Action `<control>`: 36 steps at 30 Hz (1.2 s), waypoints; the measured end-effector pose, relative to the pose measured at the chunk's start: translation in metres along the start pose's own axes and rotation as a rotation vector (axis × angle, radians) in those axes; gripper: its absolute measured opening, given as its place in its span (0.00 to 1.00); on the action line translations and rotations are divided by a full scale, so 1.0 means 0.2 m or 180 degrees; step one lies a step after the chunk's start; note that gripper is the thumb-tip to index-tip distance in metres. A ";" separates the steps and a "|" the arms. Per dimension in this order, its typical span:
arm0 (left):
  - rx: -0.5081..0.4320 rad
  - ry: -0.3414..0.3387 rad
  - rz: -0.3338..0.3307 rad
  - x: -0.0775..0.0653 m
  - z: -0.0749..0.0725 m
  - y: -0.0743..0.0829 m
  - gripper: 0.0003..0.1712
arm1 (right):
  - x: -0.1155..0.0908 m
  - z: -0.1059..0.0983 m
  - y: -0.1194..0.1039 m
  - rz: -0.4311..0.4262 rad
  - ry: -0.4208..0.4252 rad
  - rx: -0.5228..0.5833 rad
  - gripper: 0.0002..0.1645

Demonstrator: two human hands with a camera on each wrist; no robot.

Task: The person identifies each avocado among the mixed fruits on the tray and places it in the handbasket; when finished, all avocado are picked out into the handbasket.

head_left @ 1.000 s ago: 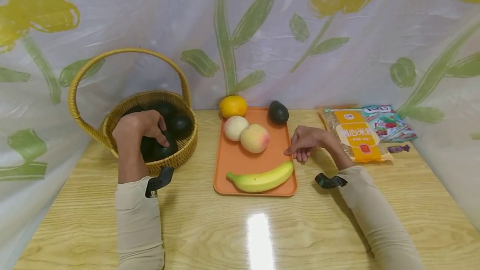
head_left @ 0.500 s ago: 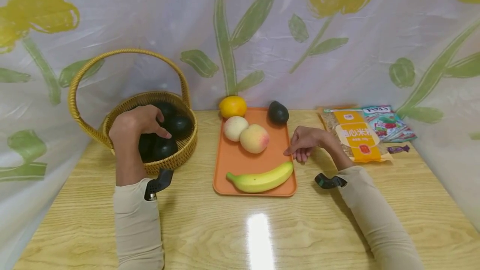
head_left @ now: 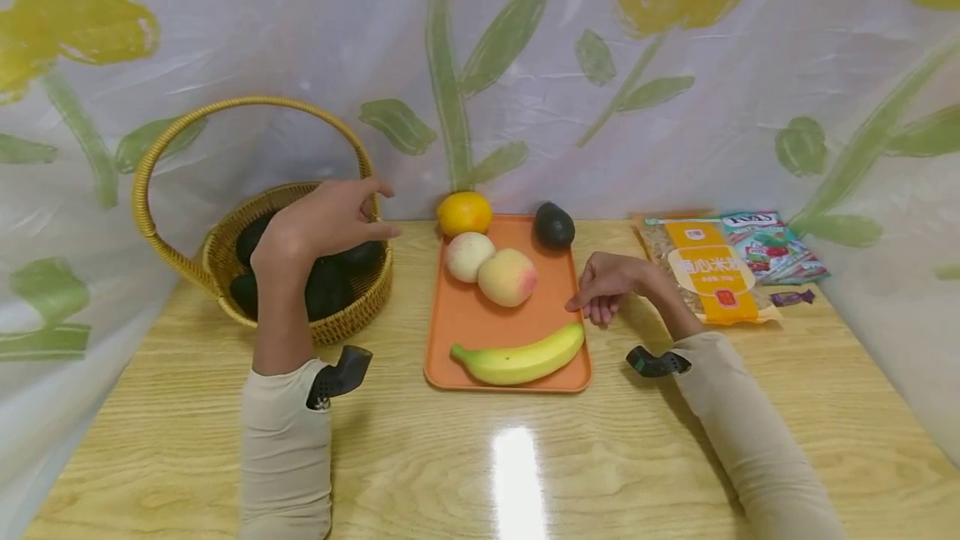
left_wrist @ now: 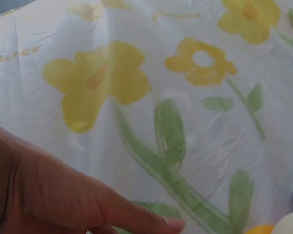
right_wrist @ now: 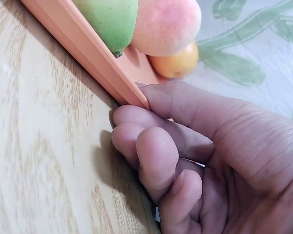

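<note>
My left hand (head_left: 322, 223) is over the wicker basket (head_left: 354, 317), its thumb and fingers stretched to the right past the rim. Nothing shows in its grasp, and the left wrist view also shows a bare hand. Several dark green avocados (head_left: 327, 292) lie in the basket, partly covered by the hand. My right hand (head_left: 607, 283) pinches the right edge of an orange tray (head_left: 468, 319) between thumb and curled fingers, clearest in the right wrist view. The tray bears a banana (head_left: 525, 361), two peaches (head_left: 508, 277), a dark avocado (head_left: 553, 227) and a yellow-orange fruit (head_left: 465, 213).
Right of the tray lie a yellow food packet (head_left: 711, 273), a teal packet (head_left: 772, 248) and a small purple wrapped sweet (head_left: 792, 297). The basket's tall handle (head_left: 141, 190) arches above it. A flowered curtain (head_left: 480, 90) hangs behind the wooden table (head_left: 420, 457).
My left hand has risen from among the avocados and moved right, off the front avocado it was touching. The right hand keeps its hold on the tray.
</note>
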State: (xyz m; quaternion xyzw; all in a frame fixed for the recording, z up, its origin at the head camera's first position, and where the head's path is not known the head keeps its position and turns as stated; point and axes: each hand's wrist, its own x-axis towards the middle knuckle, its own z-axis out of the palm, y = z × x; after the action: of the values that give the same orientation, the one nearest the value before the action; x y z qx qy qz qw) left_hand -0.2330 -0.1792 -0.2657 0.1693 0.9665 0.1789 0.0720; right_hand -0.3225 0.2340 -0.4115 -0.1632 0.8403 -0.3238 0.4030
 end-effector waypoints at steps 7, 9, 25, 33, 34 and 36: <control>0.0004 0.0359 0.0253 0.07 0.03 0.10 0.27 | -0.01 0.00 -0.01 -0.0015 -0.0015 -0.0019 0.21; -0.0080 0.0450 0.0307 0.12 0.05 0.13 0.28 | -0.02 0.00 0.00 -0.0001 -0.0007 -0.0032 0.21; -0.0467 0.0733 0.0677 0.64 0.34 0.27 0.35 | -0.06 0.00 0.05 -0.0021 0.0075 0.0049 0.22; -0.0310 0.0537 0.0892 0.76 0.46 0.35 0.36 | -0.02 0.01 0.04 -0.0127 0.0032 0.0046 0.22; -0.0256 0.0486 0.0916 0.77 0.48 0.36 0.37 | -0.02 0.01 0.04 -0.0127 0.0011 0.0059 0.22; -0.0147 0.0365 0.0997 0.79 0.52 0.38 0.39 | -0.01 0.02 0.04 -0.0126 -0.0026 0.0087 0.21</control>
State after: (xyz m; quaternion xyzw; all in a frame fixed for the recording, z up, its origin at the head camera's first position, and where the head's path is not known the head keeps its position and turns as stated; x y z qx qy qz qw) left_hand -0.3373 -0.0227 -0.3462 0.3057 0.9265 0.2195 -0.0082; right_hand -0.3175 0.2386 -0.4179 -0.1756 0.8308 -0.3425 0.4020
